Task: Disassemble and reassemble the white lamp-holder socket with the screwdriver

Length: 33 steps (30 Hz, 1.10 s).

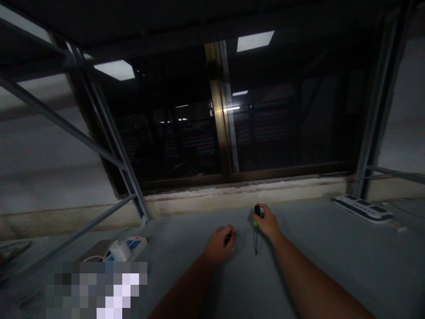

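Your right hand [266, 224] clenches a screwdriver [256, 235], its shaft pointing down the frame toward you; your left hand [219, 244] pinches a small dark object [233, 235].

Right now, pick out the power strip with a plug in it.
The strip at front left, with a white plug; the strip at right shows no plug.
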Each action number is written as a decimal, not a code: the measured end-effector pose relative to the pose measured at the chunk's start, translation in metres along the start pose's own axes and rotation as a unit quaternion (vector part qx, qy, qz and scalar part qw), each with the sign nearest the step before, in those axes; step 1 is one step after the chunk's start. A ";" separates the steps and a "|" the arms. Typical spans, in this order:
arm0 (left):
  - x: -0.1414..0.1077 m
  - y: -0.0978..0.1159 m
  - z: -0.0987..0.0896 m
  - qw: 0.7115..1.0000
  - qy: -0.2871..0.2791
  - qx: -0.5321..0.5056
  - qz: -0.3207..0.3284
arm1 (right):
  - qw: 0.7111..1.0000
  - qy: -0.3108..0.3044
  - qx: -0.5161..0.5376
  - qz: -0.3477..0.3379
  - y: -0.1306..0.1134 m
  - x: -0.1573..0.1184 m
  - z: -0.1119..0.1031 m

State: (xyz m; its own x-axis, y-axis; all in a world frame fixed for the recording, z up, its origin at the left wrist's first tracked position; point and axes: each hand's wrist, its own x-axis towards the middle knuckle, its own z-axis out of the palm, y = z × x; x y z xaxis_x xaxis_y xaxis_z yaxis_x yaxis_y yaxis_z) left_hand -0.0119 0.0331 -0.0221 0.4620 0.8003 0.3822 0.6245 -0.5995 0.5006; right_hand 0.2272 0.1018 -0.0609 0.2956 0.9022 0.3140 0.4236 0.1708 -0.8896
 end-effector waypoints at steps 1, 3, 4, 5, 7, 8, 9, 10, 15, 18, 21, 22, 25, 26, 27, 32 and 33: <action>0.000 0.001 0.000 1.000 0.004 0.014 -0.002 | 1.000 -0.002 -0.006 0.000 -0.001 0.001 0.001; 0.000 0.002 -0.001 0.999 0.013 0.040 -0.009 | 1.000 -0.005 -0.015 0.002 -0.002 0.002 0.004; 0.000 0.003 -0.001 0.998 0.018 0.051 -0.014 | 1.000 -0.006 -0.019 0.004 -0.002 0.002 0.005; 0.000 0.003 -0.001 0.998 0.022 0.062 -0.019 | 1.000 -0.007 -0.022 0.005 -0.003 0.002 0.005; 0.000 0.003 -0.002 0.996 0.030 0.079 -0.032 | 1.000 -0.010 -0.027 0.009 -0.005 0.002 0.006; 0.001 0.004 -0.002 0.995 0.032 0.087 -0.038 | 0.999 -0.013 -0.030 0.011 -0.006 0.001 0.006; 0.001 0.004 -0.003 0.994 0.034 0.093 -0.042 | 0.999 -0.015 -0.033 0.013 -0.007 0.001 0.006; 0.002 0.005 -0.003 0.994 0.035 0.098 -0.045 | 0.999 -0.017 -0.036 0.015 -0.009 0.001 0.005; 0.002 0.006 -0.004 0.990 0.041 0.120 -0.062 | 0.998 -0.024 -0.058 0.027 -0.015 -0.002 0.003; 0.002 0.005 -0.003 0.987 0.052 0.131 -0.075 | 0.996 -0.031 -0.074 0.031 -0.016 -0.003 0.003; 0.002 0.004 -0.001 0.984 0.062 0.143 -0.081 | 0.995 -0.037 -0.087 0.032 -0.016 -0.003 0.003; 0.002 0.004 -0.001 0.984 0.063 0.148 -0.082 | 0.995 -0.038 -0.090 0.033 -0.016 -0.002 0.003; 0.002 0.006 -0.001 0.980 0.062 0.169 -0.080 | 0.994 -0.039 -0.093 0.038 -0.016 -0.002 0.002; 0.003 0.007 -0.001 0.979 0.060 0.177 -0.080 | 0.994 -0.039 -0.093 0.039 -0.015 -0.002 0.001; 0.004 0.008 -0.001 0.978 0.059 0.184 -0.079 | 0.994 -0.038 -0.092 0.039 -0.015 -0.002 0.001; 0.011 0.009 0.001 0.974 0.053 0.209 -0.073 | 0.995 -0.032 -0.090 0.032 -0.010 -0.003 -0.003; 0.013 0.008 0.002 0.974 0.050 0.210 -0.068 | 0.995 -0.029 -0.089 0.029 -0.008 -0.003 -0.004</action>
State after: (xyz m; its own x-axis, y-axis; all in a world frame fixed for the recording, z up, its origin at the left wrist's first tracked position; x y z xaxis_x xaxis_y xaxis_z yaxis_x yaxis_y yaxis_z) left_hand 0.0006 0.0387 -0.0143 0.3062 0.8552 0.4181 0.8881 -0.4148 0.1981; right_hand 0.2264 0.0961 -0.0531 0.2756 0.9310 0.2392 0.5545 0.0494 -0.8307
